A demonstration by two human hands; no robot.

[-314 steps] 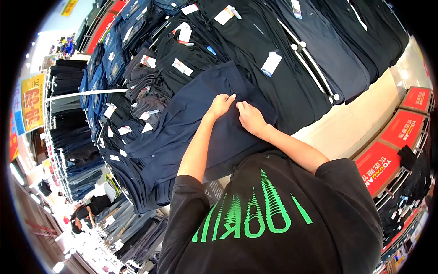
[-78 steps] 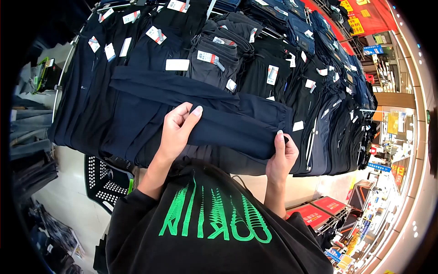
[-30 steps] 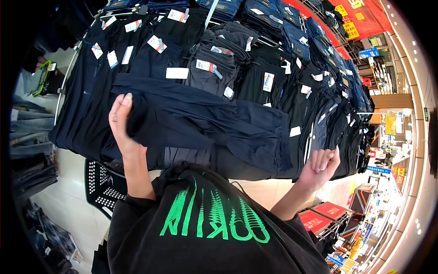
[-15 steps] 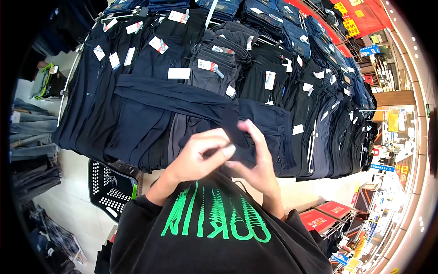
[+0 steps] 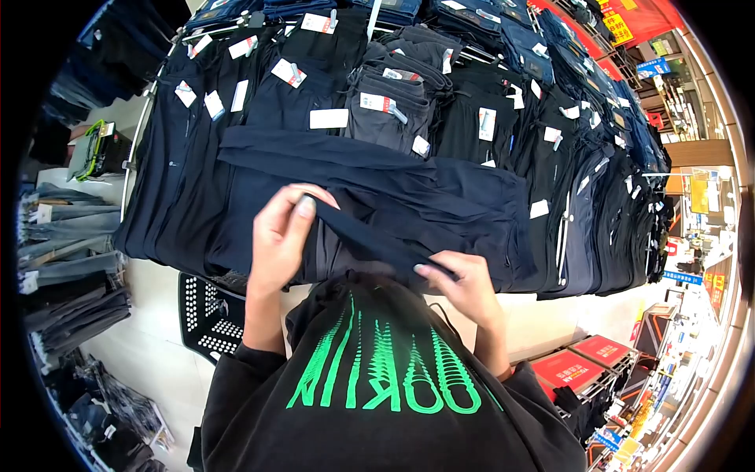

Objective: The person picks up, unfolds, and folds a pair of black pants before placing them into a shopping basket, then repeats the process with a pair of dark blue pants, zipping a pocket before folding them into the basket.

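A pair of dark navy trousers (image 5: 464, 193) lies sideways over the stacks, its legs reaching left. My left hand (image 5: 281, 236) pinches one end of a narrow dark fold of the trousers between thumb and fingers. At the other end, lower and to the right, my right hand (image 5: 465, 287) grips the same fold. The fabric runs taut and slanted between them, just in front of my black top (image 5: 393, 440) with green lettering. Part of the lower trouser leg is hidden behind the fold.
Stacks of black trousers (image 5: 161, 181) and grey trousers (image 5: 385, 130) with white tags cover the display. Folded jeans (image 5: 464, 35) line the back. A black perforated basket (image 5: 208, 315) stands on the floor at lower left. Red boxes (image 5: 566, 374) sit at lower right.
My hands have moved apart, the left one to the left and the right one slightly lower. The dark fold is now stretched between them. The view has shifted slightly.
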